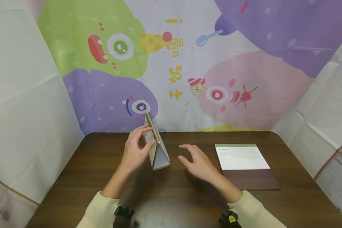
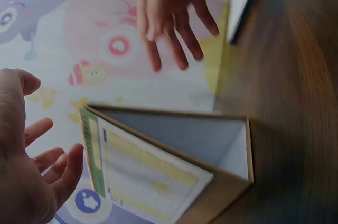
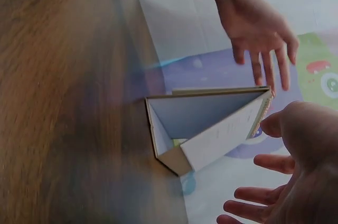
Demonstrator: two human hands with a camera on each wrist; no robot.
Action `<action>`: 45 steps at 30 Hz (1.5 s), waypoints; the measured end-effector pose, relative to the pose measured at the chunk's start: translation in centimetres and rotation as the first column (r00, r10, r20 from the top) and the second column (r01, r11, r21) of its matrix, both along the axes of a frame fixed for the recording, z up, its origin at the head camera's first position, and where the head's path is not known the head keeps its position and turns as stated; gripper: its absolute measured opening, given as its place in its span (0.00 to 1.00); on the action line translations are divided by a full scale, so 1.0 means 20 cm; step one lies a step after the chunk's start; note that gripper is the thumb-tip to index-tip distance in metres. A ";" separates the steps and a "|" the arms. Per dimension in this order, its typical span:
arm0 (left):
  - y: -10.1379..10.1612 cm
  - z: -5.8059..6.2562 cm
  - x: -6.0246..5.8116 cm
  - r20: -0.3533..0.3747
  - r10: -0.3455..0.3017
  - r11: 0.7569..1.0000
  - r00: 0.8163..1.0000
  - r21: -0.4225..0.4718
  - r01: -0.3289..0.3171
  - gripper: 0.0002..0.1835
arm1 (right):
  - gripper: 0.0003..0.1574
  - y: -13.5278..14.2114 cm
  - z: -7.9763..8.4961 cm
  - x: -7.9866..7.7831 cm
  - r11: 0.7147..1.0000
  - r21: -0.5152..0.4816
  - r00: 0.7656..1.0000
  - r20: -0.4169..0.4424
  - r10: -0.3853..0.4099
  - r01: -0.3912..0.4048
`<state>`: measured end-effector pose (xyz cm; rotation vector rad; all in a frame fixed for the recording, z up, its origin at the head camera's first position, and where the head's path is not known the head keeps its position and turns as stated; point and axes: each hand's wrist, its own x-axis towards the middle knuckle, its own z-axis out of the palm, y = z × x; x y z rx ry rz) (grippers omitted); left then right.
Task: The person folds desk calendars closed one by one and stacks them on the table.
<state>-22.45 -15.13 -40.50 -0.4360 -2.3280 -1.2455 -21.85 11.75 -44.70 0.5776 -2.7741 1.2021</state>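
A spiral-bound desk calendar (image 1: 161, 155) stands upright as a tent on the brown table, its triangular open end facing the head view. Beside its spiral top is my left hand (image 1: 135, 150), fingers spread and loosely bent, holding nothing. The left wrist view shows a printed page (image 2: 153, 174) on the calendar's left side. My right hand (image 1: 199, 162) hovers to the right of the calendar, apart from it, with relaxed fingers and nothing in them. In the right wrist view, the calendar's white page (image 3: 224, 137) faces the right hand.
A second desk calendar (image 1: 242, 158) lies flat at the right, with a green top strip, a white page and a dark brown base (image 1: 252, 180). A cartoon-printed cloth (image 1: 182, 117) hangs behind the table (image 1: 171, 196). White sheets hang at both sides.
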 end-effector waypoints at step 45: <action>-0.19 -0.40 -0.84 0.242 0.038 0.986 0.970 0.151 -0.076 0.41 | 0.45 -0.13 -0.05 0.13 0.982 0.014 0.978 0.092 0.187 -0.189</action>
